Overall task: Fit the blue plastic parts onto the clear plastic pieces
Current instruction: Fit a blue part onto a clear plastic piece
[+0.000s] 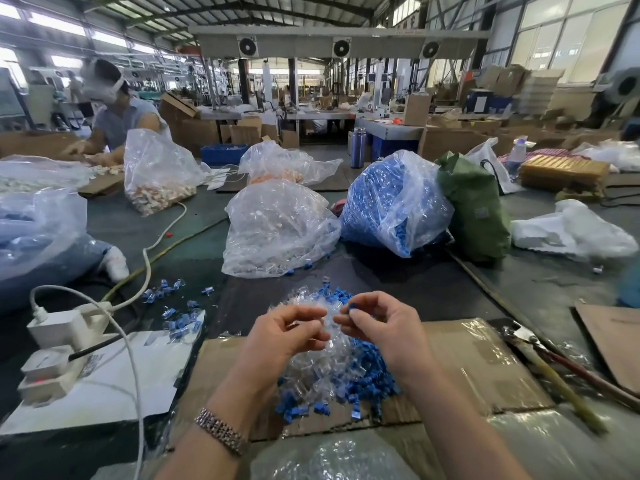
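My left hand (294, 332) pinches a clear plastic piece (323, 322) between thumb and fingers. My right hand (377, 320) pinches a small blue plastic part (354, 307) at its fingertips, a little to the right of the clear piece. Both hands hover above a mixed heap of loose blue parts and clear pieces (339, 379) lying on flattened cardboard (460, 368). A scatter of joined blue-and-clear pieces (176, 306) lies to the left on the dark table.
A bag of clear pieces (277, 230) and a bag of blue parts (391, 202) stand behind the heap. White power strips and cables (59, 344) sit at left. Long-handled cutters (554, 362) lie at right. Another person (117, 112) works at far left.
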Available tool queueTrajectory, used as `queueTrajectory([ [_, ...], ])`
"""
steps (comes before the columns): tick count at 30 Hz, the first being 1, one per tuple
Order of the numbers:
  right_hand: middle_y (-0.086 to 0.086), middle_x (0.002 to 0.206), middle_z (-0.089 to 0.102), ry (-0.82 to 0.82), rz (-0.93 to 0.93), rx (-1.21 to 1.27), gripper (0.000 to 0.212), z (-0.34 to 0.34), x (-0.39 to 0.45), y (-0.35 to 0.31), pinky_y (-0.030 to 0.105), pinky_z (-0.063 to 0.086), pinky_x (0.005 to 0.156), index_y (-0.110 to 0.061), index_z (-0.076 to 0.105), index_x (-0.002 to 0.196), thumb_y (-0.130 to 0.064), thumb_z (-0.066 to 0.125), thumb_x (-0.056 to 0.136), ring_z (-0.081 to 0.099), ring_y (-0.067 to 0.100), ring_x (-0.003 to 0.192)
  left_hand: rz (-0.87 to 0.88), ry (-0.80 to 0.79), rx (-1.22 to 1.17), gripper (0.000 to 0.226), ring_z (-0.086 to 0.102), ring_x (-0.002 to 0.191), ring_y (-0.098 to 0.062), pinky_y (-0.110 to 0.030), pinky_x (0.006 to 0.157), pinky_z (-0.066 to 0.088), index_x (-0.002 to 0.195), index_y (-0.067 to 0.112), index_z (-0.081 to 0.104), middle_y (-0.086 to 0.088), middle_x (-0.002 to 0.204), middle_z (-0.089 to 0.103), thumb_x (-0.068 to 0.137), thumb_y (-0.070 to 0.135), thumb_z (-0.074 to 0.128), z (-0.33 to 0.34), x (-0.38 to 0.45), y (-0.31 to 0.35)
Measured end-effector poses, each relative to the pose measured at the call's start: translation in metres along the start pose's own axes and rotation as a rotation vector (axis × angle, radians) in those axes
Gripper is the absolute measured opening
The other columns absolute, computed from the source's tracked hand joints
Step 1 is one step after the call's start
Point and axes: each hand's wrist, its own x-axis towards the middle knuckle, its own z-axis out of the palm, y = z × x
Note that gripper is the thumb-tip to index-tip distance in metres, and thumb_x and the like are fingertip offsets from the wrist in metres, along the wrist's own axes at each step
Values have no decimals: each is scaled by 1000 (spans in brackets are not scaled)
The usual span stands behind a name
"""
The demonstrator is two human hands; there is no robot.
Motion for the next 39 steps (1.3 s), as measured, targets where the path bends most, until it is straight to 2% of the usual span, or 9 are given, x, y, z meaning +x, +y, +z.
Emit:
queueTrajectory([
  [4,6,84,76,-77,-33,-163,7,4,1,-4,24,57,74,-10,72,95,-4,71,92,72,14,80,19,-24,-25,17,75,86,-27,-31,77,60,105,16,79,-16,93,77,90,9,73,9,8,5],
  [9,12,86,74,-104,-21,-146,6,8,2,-10,24,56,76,-8,75,94,-5,72,91,66,13,76,32,-41,-29,25,75,86,-28,-31,79,60,100,17,82,-16,94,77,77,24,76,12,14,14],
  [16,8,87,77,-62,9,-135,14,1,-1,-8,24,58,73,-9,69,101,-6,75,88,73,16,79,-62,-26,-177,28,72,77,-28,-29,71,60,98,-3,76,-25,90,73,76,13,75,10,14,10],
  [18,0,87,76,15,-50,-386,12,-20,3,-10,20,55,73,-17,70,101,-16,75,90,72,9,81,-76,-7,-238,30,71,76,-28,-29,70,60,101,-5,73,-23,86,72,76,12,75,8,14,9],
  [21,-4,118,61,272,-62,-1174,26,-79,8,-9,29,49,91,-24,62,121,-29,65,96,60,13,109,-79,20,-333,31,70,73,-28,-29,66,60,101,-6,69,-21,83,70,76,11,75,4,14,9],
  [25,6,135,49,499,333,-1742,43,-158,4,1,42,45,101,-22,49,134,-41,56,96,47,27,127,-90,21,-386,28,70,72,-28,-30,65,61,103,-6,68,-22,84,70,79,9,74,-1,14,9],
  [28,9,129,56,576,355,-1748,32,-191,1,11,42,49,96,-17,53,128,-27,52,98,52,29,122,-103,21,-424,25,70,71,-26,-29,64,61,102,-5,68,-22,86,70,81,9,72,-4,14,7],
  [32,12,114,64,473,333,-1797,28,-203,4,7,36,47,94,-14,58,115,-30,59,92,59,30,109,-105,19,-471,22,70,69,-25,-28,62,62,100,-3,68,-21,84,70,81,8,71,-5,15,6],
  [39,13,100,66,413,115,-1491,25,-146,0,-20,39,45,86,-27,67,103,-30,79,81,59,33,97,-72,-15,-478,19,70,72,-24,-28,64,61,100,-2,68,-18,85,70,85,9,69,-12,17,4],
])
